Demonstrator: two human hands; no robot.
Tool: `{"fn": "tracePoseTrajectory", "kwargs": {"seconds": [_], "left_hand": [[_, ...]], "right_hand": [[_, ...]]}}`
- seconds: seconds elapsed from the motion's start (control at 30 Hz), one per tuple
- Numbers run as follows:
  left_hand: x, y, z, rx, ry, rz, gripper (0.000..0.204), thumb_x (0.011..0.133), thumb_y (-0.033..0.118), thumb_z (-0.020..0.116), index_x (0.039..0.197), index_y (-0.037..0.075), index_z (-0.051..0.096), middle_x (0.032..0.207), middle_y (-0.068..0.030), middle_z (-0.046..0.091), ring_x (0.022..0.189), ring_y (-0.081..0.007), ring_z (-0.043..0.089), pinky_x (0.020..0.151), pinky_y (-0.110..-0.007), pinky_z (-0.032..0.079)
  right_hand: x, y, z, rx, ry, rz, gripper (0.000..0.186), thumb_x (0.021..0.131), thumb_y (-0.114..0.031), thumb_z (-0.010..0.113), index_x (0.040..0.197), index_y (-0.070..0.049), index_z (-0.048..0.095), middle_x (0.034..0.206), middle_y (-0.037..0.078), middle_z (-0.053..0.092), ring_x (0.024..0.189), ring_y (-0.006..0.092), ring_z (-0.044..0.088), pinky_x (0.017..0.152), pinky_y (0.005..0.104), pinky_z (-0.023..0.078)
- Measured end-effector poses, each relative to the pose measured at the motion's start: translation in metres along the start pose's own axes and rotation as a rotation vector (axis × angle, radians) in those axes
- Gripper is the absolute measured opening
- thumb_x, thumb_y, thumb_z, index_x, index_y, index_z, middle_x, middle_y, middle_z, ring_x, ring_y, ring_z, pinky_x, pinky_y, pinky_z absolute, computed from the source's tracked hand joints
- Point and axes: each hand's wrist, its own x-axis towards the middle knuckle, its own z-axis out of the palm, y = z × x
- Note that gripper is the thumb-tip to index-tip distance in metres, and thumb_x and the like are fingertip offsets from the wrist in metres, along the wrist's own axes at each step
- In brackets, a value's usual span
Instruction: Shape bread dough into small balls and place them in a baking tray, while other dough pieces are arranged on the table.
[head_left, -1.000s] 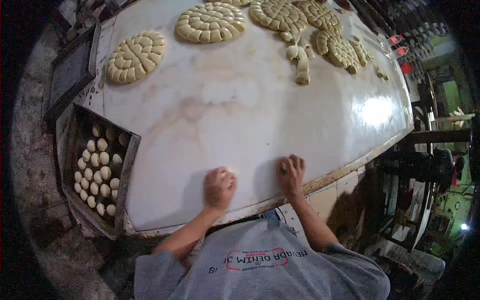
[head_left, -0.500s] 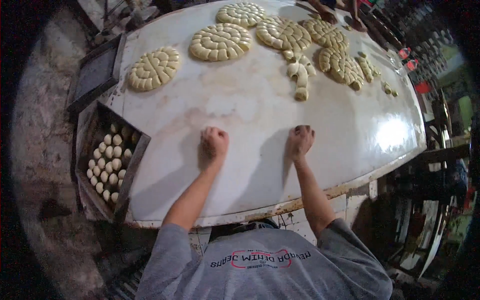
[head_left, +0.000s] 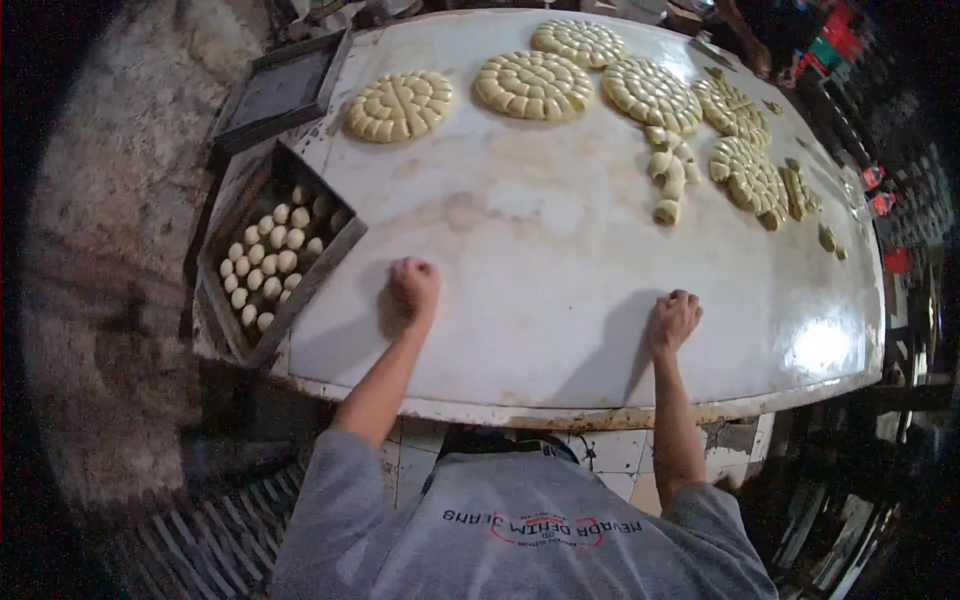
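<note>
My left hand (head_left: 415, 287) is curled into a loose fist on the pale worktable (head_left: 520, 330), nearest to a tray of dough balls. Further right, my right hand (head_left: 676, 320) rests on the same surface, its fingers also bent in. Whatever lies under either palm is hidden. Beyond my hands are several flat round coils of cut dough pieces, among them a left one (head_left: 400, 106), a middle one (head_left: 533, 86) and a partly unwound one (head_left: 652, 95). A short dough strip (head_left: 670, 175) trails from that last coil toward me.
On the left stands a deep metal tray (head_left: 318, 278) holding several round dough balls (head_left: 288, 261). Behind it is a shallow dark tray (head_left: 285, 85). Loose dough pieces (head_left: 828, 238) lie at the right. Another person's arm (head_left: 750, 45) shows at the far right edge.
My hands are wider apart. The left one has moved left, toward the dough-ball tray; the right one has come slightly nearer to me. The view has turned left, shifting the table rightward.
</note>
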Motion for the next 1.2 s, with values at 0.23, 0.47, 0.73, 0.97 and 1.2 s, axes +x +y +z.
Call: {"fn": "tracePoseTrajectory", "kwargs": {"seconds": [0.23, 0.47, 0.73, 0.97, 1.2], "left_hand": [[-0.091, 0.017, -0.062, -0.177, -0.137, 0.171, 0.005, 0.069, 0.007, 0.059, 0.07, 0.005, 0.055, 0.077, -0.0111, 0.054, 0.077, -0.0309, 0.05, 0.07, -0.042, 0.043], [-0.016, -0.051, -0.036, 0.085, 0.046, -0.083, 0.008, 0.069, 0.011, 0.06, 0.072, 0.006, 0.054, 0.08, -0.0114, 0.053, 0.081, -0.0315, 0.048, 0.068, -0.042, 0.041], [-0.047, -0.044, -0.063, -0.35, -0.285, 0.099, 0.013, 0.072, 0.011, 0.055, 0.084, 0.006, 0.057, 0.084, -0.0139, 0.058, 0.081, -0.0294, 0.054, 0.071, -0.04, 0.043], [-0.007, -0.045, -0.134, -1.215, -0.888, 0.02, 0.035, 0.078, 0.021, 0.066, 0.107, 0.004, 0.056, 0.078, -0.0083, 0.059, 0.073, -0.0166, 0.057, 0.07, -0.031, 0.045], [0.007, -0.112, -0.133, -1.384, -1.091, 0.058, 0.017, 0.083, 0.016, 0.059, 0.087, 0.0, 0.061, 0.076, -0.0115, 0.06, 0.073, -0.0191, 0.057, 0.069, -0.031, 0.045]], "right_hand": [[-0.067, -0.015, -0.024, 0.121, -0.005, -0.442, 0.009, 0.076, -0.008, 0.054, 0.081, -0.002, 0.051, 0.092, 0.016, 0.052, 0.09, 0.0334, 0.047, 0.084, 0.0434, 0.034], [-0.049, 0.004, -0.017, -0.01, 0.033, -0.228, 0.019, 0.074, -0.008, 0.055, 0.092, -0.002, 0.056, 0.098, 0.015, 0.055, 0.097, 0.0288, 0.046, 0.085, 0.0432, 0.034], [-0.07, 0.005, -0.005, -0.137, -0.026, -0.15, 0.025, 0.079, -0.012, 0.054, 0.103, -0.005, 0.054, 0.091, 0.012, 0.058, 0.082, 0.0228, 0.054, 0.071, 0.034, 0.044], [-0.183, -0.271, -0.03, 1.236, -0.905, 0.315, 0.041, 0.088, -0.028, 0.045, 0.118, -0.001, 0.046, 0.098, 0.01, 0.057, 0.088, 0.0171, 0.054, 0.073, 0.0258, 0.045], [-0.221, -0.368, -0.026, 0.857, -0.819, 0.232, 0.035, 0.09, -0.026, 0.05, 0.114, -0.001, 0.046, 0.084, 0.007, 0.055, 0.077, 0.0124, 0.052, 0.067, 0.0233, 0.043]]}}
